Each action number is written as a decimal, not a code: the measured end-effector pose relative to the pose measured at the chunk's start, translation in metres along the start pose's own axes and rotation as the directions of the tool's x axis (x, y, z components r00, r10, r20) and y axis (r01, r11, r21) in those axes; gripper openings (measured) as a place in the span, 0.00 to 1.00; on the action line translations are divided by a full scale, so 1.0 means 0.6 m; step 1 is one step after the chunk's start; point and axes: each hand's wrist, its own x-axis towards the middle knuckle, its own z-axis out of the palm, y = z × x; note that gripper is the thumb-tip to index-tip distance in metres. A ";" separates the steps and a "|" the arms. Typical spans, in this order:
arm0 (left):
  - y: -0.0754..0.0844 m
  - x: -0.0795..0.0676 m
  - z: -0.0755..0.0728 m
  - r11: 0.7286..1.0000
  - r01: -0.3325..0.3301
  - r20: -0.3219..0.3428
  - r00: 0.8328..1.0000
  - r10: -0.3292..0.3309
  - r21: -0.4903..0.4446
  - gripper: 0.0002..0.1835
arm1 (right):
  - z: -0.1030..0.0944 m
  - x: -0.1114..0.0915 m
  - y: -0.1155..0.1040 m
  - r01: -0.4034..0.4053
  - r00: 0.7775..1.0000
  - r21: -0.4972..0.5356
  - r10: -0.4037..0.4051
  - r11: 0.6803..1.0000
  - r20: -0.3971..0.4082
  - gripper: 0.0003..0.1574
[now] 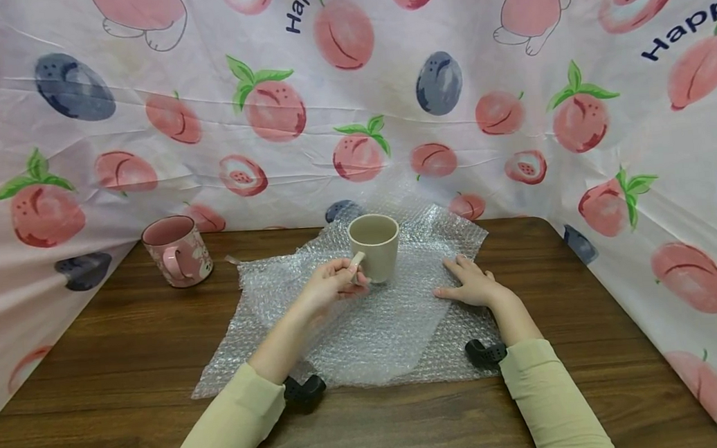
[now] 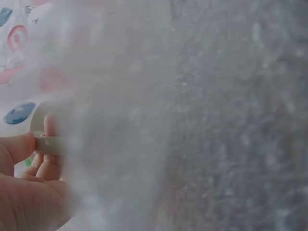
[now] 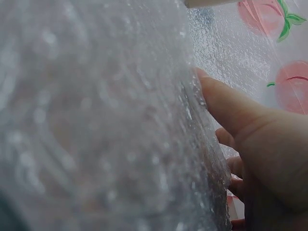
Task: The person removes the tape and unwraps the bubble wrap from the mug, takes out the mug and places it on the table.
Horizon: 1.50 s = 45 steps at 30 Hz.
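Observation:
A cream mug (image 1: 378,252) stands upright on a spread sheet of bubble wrap (image 1: 367,341). By its handle, which points toward the near left, my left hand (image 1: 328,284) grips the mug with thumb and fingers. The left wrist view shows the thumb pressed on the handle (image 2: 47,145), while bubble wrap blurs most of that picture. To the right of the mug, my right hand (image 1: 472,285) rests on the bubble wrap with its fingers spread. In the right wrist view the thumb touches the wrap's edge, and part of the fingers is hidden.
A pink mug (image 1: 178,254) with a pale flower pattern stands at the back left of the brown wooden table (image 1: 97,409). Fruit-printed cloth (image 1: 386,76) hangs behind and along both sides. Black wrist devices (image 1: 485,354) sit below the sleeves.

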 end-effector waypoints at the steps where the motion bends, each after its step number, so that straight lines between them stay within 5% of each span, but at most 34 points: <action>1: 0.003 -0.001 -0.001 1.000 -0.001 -0.005 1.000 0.001 0.006 0.09 | 0.001 0.000 0.000 0.000 1.000 0.000 0.000 1.000 0.000 0.57; 45: 0.085 -0.049 -0.044 0.998 -0.033 -0.146 0.988 0.042 0.060 0.10 | 0.002 -0.004 -0.003 -0.006 1.000 0.002 0.006 1.000 -0.010 0.56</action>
